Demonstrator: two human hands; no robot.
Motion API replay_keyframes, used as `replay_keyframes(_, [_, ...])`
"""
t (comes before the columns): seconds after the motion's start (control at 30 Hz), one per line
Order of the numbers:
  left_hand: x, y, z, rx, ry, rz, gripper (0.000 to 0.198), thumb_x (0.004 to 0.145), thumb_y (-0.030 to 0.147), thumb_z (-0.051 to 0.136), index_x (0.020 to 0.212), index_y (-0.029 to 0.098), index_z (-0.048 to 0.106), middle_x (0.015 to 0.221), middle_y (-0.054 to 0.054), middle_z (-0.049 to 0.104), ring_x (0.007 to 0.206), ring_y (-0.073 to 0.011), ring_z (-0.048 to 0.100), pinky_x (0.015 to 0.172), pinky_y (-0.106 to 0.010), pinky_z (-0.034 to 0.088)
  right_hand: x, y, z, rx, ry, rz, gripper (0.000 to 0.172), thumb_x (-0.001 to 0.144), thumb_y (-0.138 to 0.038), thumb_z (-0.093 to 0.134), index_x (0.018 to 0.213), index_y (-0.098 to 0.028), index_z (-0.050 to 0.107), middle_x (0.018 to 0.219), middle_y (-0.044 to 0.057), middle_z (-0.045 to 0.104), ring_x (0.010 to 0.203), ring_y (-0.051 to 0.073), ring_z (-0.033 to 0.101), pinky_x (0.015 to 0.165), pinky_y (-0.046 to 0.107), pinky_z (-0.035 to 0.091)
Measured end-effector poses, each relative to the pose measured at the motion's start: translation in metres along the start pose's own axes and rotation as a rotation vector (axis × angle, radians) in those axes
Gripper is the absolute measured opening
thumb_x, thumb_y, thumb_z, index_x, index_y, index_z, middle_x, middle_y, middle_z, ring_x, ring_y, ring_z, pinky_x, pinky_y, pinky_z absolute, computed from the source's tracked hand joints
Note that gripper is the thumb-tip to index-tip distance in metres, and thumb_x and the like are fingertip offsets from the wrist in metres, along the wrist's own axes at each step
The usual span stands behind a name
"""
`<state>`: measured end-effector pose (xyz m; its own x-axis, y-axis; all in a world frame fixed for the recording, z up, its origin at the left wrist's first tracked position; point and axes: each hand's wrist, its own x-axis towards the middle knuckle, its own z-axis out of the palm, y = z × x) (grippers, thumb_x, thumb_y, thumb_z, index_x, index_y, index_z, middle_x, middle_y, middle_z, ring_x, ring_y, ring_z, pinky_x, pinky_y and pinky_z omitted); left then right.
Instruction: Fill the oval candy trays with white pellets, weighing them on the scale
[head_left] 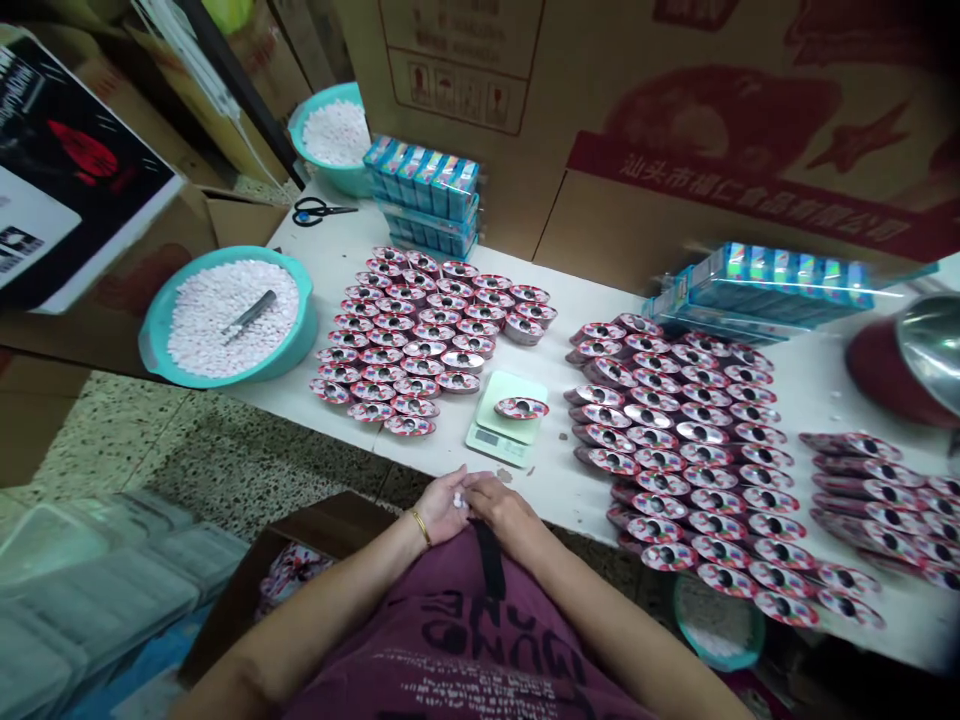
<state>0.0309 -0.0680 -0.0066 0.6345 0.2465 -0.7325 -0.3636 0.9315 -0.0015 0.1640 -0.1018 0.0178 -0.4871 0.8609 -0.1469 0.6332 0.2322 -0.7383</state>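
Observation:
My left hand [441,510] is cupped palm up at the table's front edge, with a few small white candies [458,499] in it. Against its fingers rests my right hand [501,502], fingers together and curled; anything inside them is hidden. Just beyond both hands lies a pale green kitchen scale [491,440]. A red-and-white pouch [522,408] with a dark round opening stands on it. Similar pouches [405,350] stand in tight rows to the left, and more pouches [690,470] fill the right side.
A turquoise basin [304,345] of white candies holds a metal scoop [251,315]. Scissors [319,211] lie behind it, near another basin [300,130]. Wrapped blue boxes [424,190] stand against a large carton [600,220]. A dark red pot [881,360] is at far right.

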Motion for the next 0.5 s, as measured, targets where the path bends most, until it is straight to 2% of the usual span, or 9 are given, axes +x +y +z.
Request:
replay_keyframes(0.1, [0.006,0.001,0.002,-0.038,-0.051,0.012,0.026,0.077,0.025,0.044,0.084,0.004,0.06,0.068,-0.009,0.063,0.065,-0.0139,0.058,0.072,-0.027,0.04,-0.002,0.012,-0.014,0.136,0.155,0.063,0.023,0.078,-0.013,0.042,0.095,-0.019,0.056,0.085,0.004,0.057,0.081,0.012,0.052,0.072,0.023,0.042])
replay_keyframes(0.17, [0.01,0.004,0.005,-0.039,-0.071,0.025,0.024,0.077,0.022,0.045,0.083,0.004,0.059,0.072,-0.011,0.063,0.074,-0.0158,0.059,0.078,-0.028,0.039,0.003,0.024,-0.029,0.17,0.31,0.136,0.02,0.077,-0.015,0.044,0.09,-0.019,0.058,0.081,0.003,0.058,0.076,0.011,0.053,0.07,0.023,0.042])
replay_keyframes(0.27, [0.012,0.011,0.01,-0.001,-0.08,0.062,0.024,0.076,0.022,0.046,0.086,0.003,0.059,0.087,-0.015,0.062,0.088,-0.0194,0.057,0.08,-0.027,0.039,0.02,0.042,-0.056,0.103,0.506,0.217,0.017,0.076,-0.019,0.045,0.087,-0.019,0.059,0.082,0.004,0.058,0.076,0.013,0.054,0.069,0.024,0.042])
replay_keyframes(0.37, [0.009,0.015,0.012,-0.001,-0.084,0.098,0.022,0.076,0.02,0.047,0.085,0.004,0.059,0.09,-0.015,0.062,0.088,-0.0191,0.057,0.078,-0.026,0.04,0.036,0.059,-0.074,0.003,0.544,0.238,0.019,0.075,-0.019,0.045,0.088,-0.019,0.059,0.086,0.005,0.059,0.078,0.014,0.054,0.071,0.026,0.042])
replay_keyframes(0.5, [0.004,0.012,0.006,-0.022,-0.07,0.096,0.023,0.076,0.02,0.046,0.086,0.004,0.059,0.092,-0.016,0.061,0.087,-0.0187,0.057,0.078,-0.026,0.041,0.038,0.071,-0.082,-0.112,0.522,0.246,0.021,0.076,-0.017,0.043,0.09,-0.018,0.059,0.089,0.006,0.057,0.083,0.016,0.052,0.077,0.029,0.041])
